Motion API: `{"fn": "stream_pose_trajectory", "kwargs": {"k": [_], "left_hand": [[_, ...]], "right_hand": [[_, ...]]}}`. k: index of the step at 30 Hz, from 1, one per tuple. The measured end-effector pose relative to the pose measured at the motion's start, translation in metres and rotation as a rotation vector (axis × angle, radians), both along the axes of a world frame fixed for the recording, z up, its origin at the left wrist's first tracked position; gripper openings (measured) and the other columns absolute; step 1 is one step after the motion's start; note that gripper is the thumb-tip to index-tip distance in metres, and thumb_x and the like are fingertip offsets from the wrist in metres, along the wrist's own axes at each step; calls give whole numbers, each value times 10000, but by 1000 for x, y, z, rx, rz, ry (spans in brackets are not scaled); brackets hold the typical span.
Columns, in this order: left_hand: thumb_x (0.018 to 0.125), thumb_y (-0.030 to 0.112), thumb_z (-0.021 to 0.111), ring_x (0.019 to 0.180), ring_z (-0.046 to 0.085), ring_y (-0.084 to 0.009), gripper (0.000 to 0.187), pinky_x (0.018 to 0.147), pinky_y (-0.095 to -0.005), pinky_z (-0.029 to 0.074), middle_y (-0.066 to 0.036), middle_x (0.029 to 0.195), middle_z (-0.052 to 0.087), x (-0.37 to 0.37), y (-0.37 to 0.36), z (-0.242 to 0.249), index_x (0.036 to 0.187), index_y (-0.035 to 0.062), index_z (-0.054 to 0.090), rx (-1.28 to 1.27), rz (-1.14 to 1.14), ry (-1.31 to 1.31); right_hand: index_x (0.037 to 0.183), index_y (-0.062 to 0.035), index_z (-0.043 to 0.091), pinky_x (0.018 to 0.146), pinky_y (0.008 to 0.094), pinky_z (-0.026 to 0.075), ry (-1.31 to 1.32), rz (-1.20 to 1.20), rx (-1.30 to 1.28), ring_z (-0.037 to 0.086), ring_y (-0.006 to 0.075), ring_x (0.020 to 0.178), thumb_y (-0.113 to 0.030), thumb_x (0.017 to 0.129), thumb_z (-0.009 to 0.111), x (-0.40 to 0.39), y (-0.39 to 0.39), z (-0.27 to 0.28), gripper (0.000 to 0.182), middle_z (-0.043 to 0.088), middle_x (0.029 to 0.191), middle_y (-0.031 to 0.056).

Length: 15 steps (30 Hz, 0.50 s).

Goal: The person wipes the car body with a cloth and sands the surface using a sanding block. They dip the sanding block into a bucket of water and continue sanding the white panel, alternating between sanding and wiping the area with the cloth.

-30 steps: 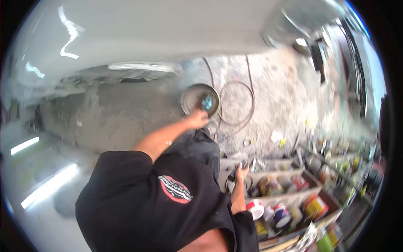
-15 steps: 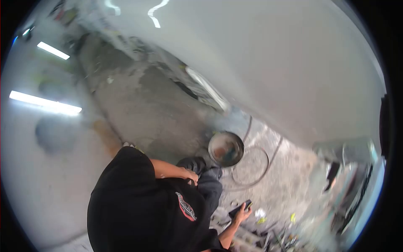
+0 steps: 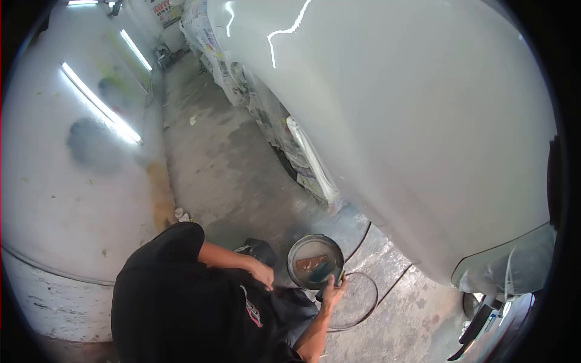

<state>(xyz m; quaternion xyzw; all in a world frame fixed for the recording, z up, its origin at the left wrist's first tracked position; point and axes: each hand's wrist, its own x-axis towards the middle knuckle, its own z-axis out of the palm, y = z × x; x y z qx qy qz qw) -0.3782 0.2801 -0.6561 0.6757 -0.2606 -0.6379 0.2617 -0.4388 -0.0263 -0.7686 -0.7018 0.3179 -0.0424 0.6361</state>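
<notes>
My right hand (image 3: 333, 293) is closed around a dark block with a yellow edge, at the near rim of a round basin (image 3: 291, 261). Inside the basin lie a reddish-brown block (image 3: 311, 262) and a dark blue-green piece (image 3: 322, 273), in what looks like murky water. Close to my knee, my left hand (image 3: 261, 275) hangs with its fingers curled in; what they hold, if anything, is hidden. A large pale grey vehicle panel (image 3: 411, 133) fills the upper right.
Masking paper and plastic (image 3: 212, 48) cover part of the vehicle. A dark hose (image 3: 376, 296) loops over the concrete floor (image 3: 212, 145) beside the basin. On the left stands a paint-stained white wall (image 3: 48, 181) with light tubes.
My right hand has brought the dark block from over the floor to the basin's rim. My left hand stays near my knee. The view has turned, and the basin sits lower in it.
</notes>
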Motion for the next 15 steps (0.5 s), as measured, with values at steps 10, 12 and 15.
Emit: {"fn": "stream_pose_trajectory", "kwargs": {"k": [10, 12, 15], "left_hand": [[906, 532, 674, 1387, 456, -436, 914, 1135, -483, 403, -290, 1505, 447, 50, -53, -232, 1510, -54, 319, 601, 607, -657], [895, 556, 675, 1405, 433, -441, 968, 1138, -499, 396, -282, 1519, 434, 46, -48, -261, 1512, -79, 283, 665, 670, -738], [948, 537, 612, 1348, 485, -452, 841, 1127, -491, 410, -309, 1480, 465, 42, -37, -282, 1485, -54, 348, 621, 951, -688]], "right_hand": [[1444, 9, 343, 1040, 454, 458, 157, 263, -139, 605, 442, 1185, -224, 860, 773, 34, 52, -162, 761, 580, 1269, 327], [1444, 3, 351, 1036, 449, 465, 260, 324, -53, 622, 443, 1159, -228, 852, 784, 36, 54, -186, 768, 600, 1240, 325], [1423, 3, 389, 1041, 459, 479, 266, 533, -156, 612, 437, 1226, -347, 817, 801, 56, 62, -216, 812, 608, 1283, 332]]}}
